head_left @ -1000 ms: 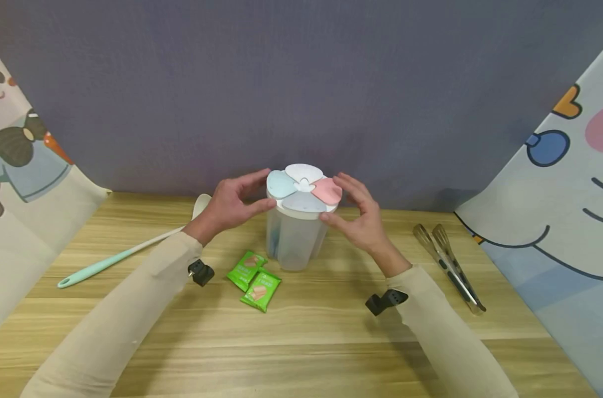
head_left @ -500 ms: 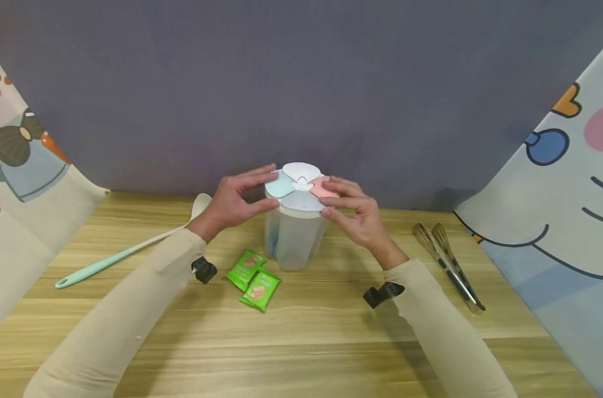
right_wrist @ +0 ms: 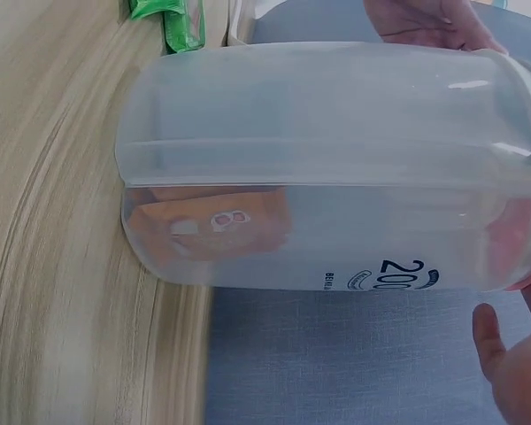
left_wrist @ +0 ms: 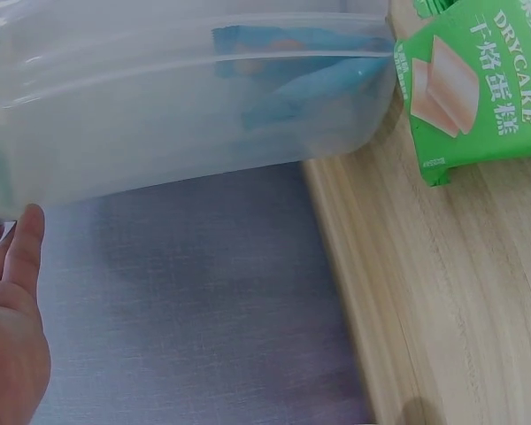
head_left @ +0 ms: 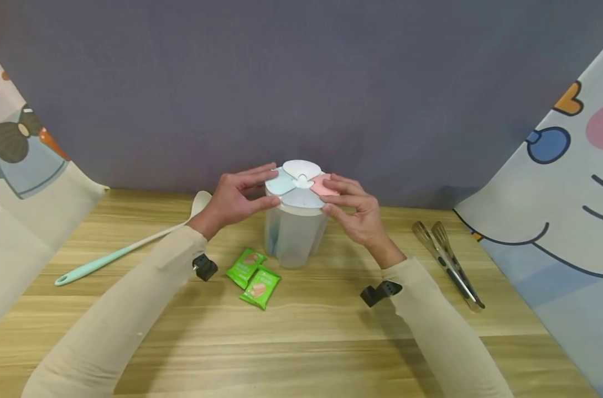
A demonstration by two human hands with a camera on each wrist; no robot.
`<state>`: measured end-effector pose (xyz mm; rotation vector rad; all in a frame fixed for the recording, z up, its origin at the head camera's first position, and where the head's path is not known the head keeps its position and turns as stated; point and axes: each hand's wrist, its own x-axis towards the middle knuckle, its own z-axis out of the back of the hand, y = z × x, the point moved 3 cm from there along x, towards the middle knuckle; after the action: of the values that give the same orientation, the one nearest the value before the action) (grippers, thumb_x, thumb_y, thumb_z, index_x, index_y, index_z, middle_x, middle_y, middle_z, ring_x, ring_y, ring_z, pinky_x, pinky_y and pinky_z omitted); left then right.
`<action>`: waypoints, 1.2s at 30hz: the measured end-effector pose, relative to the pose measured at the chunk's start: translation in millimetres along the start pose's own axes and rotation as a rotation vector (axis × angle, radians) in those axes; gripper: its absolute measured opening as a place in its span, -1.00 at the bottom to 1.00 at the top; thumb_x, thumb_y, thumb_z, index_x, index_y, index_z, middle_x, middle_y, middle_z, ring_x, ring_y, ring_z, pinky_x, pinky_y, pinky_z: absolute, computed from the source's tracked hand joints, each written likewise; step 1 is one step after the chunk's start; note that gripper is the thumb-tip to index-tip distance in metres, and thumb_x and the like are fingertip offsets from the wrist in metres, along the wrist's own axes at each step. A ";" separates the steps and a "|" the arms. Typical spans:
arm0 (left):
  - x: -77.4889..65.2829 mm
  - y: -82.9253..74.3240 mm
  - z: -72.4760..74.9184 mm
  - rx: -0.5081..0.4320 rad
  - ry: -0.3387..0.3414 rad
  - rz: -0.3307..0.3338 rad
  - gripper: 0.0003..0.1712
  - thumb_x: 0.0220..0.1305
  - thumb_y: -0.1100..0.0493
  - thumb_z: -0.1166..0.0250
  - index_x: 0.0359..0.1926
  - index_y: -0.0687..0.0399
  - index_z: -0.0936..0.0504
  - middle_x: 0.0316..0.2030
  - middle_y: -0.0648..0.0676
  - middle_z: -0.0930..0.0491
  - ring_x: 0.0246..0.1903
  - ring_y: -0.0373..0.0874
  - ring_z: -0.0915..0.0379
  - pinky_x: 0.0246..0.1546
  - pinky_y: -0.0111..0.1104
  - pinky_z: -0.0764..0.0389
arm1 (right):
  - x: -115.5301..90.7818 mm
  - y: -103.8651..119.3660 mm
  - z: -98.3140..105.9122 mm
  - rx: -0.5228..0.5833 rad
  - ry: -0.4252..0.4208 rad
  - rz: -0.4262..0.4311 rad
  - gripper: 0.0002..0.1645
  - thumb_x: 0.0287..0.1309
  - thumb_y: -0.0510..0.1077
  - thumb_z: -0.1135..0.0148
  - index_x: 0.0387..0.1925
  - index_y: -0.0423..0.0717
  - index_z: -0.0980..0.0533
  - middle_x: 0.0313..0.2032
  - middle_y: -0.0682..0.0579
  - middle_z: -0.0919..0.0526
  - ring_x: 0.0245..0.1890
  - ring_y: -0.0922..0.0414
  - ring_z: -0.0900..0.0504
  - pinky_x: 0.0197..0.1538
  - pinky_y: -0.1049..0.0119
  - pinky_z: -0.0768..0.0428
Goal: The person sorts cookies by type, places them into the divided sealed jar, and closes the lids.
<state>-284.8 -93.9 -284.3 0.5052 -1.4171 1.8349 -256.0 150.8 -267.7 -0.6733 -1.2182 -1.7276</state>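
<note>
A translucent storage canister (head_left: 294, 237) stands upright on the table, its round lid (head_left: 301, 199) split into white, teal, pink and grey petal-shaped sections. My left hand (head_left: 234, 199) holds the lid's left side, fingers on the teal section and thumb at the front rim. On the opposite side, my right hand (head_left: 356, 210) lays its fingers over the pink section, its thumb at the front rim. Inside the canister, the left wrist view shows a blue packet (left_wrist: 292, 80); in the right wrist view an orange packet (right_wrist: 212, 226) lies in another compartment. Two green cake packets (head_left: 251, 276) lie just in front.
A long spoon (head_left: 107, 260) with a mint-green handle lies at the left, its head partly behind my left wrist. Metal tongs (head_left: 448, 265) lie at the right. A grey wall (head_left: 301, 83) rises behind the wooden table (head_left: 301, 348).
My right hand has moved slightly left, and its fingers have come down from the rim onto the pink section. The left fingers have shifted slightly onto the lid's edge.
</note>
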 end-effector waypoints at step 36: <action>11.6 2.6 -3.7 0.211 -0.203 -0.004 -0.67 -0.07 0.20 -0.54 -0.23 0.24 -0.74 -0.15 0.13 -0.66 -0.23 -0.07 -0.64 -0.39 -0.46 -0.61 | 11.3 -4.7 -10.2 -0.030 -0.293 -0.239 -0.91 0.07 -0.49 -0.26 -0.35 -0.53 -0.58 -0.32 -0.37 -0.62 -0.28 0.27 -0.55 -0.30 0.49 -0.51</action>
<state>-293.6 -87.0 -279.0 0.8205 -1.3561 1.9864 -264.7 137.9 -264.3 -0.8500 -1.5283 -1.8926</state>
